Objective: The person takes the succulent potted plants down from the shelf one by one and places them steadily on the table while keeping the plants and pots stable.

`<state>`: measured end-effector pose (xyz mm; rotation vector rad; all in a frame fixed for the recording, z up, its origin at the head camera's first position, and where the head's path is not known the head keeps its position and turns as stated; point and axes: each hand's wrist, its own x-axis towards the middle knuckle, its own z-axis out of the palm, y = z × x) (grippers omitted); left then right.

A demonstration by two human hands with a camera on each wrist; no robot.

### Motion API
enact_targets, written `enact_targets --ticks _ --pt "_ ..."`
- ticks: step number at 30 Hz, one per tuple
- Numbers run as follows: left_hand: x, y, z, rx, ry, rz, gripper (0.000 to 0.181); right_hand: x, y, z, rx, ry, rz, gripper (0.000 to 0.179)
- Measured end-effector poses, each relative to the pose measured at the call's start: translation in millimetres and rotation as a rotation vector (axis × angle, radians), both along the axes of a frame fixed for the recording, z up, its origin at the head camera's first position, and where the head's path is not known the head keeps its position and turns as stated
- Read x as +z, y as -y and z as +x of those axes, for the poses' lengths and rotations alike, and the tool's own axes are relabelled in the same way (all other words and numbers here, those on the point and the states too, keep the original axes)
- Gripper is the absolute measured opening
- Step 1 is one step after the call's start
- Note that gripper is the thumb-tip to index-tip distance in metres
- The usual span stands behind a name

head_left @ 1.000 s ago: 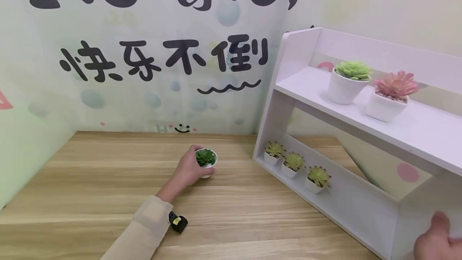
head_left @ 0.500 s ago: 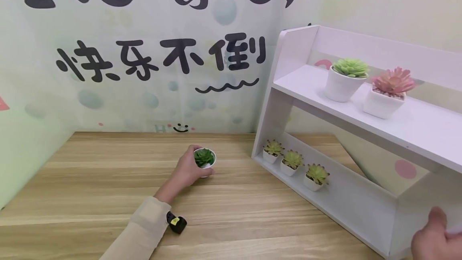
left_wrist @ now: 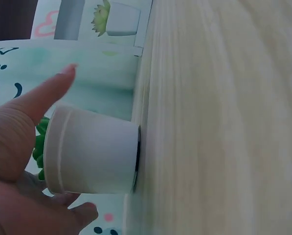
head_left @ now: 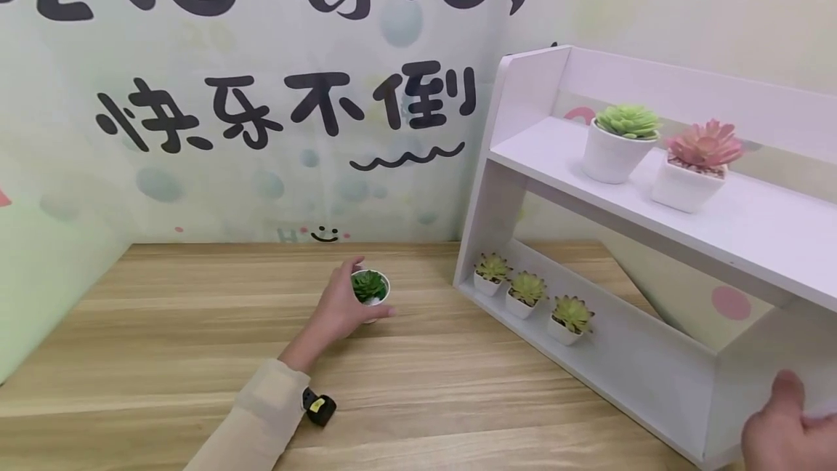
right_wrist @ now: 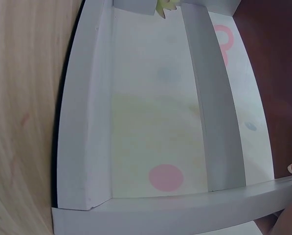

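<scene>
Over table [head_left: 418, 398], L hand [head_left: 337, 305] spread, thumb straight, round potted green plant [left_wrist: 94, 152]; R hand [head_left: 787, 424] grips white shelf [head_left: 654, 373] at side.

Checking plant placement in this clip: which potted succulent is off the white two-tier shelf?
The dark-green succulent in the round white pot, by the left hand; the other five succulents stand on the white two-tier shelf.

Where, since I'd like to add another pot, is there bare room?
Bare table lies left of the left hand, and between the dark-green plant and the shelf. The lower board is free between the three small plants and the right end panel; the upper board, right of the pink plant. Crowded: the lower board's left end.
</scene>
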<state>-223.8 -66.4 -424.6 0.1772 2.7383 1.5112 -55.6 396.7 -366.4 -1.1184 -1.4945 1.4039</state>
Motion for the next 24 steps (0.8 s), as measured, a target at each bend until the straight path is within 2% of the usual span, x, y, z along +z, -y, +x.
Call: enact_targets --ticks 6,11,15,20,24 --pt "9.2 0.8 0.1 0.028 -0.016 0.009 0.104 -1.4 -0.7 -0.2 0.005 0.04 -0.009 0.053" --pt "26.1 -1.3 5.1 0.046 -0.076 0.005 0.094 -1.9 -1.6 -0.3 0.029 0.067 -0.028 0.053" --pt "42.0 -6.8 10.5 0.059 -0.128 0.034 0.085 -2.6 -3.1 -0.5 0.053 0.012 -0.013 0.051" --pt "64.9 -22.0 13.0 0.095 -0.22 0.131 0.072 -1.4 -5.3 -0.8 0.077 -0.067 0.022 0.053" --pt "82.4 -35.1 13.5 0.07 -0.32 0.195 0.062 -0.5 -4.4 -0.9 0.086 -0.126 0.06 0.055"
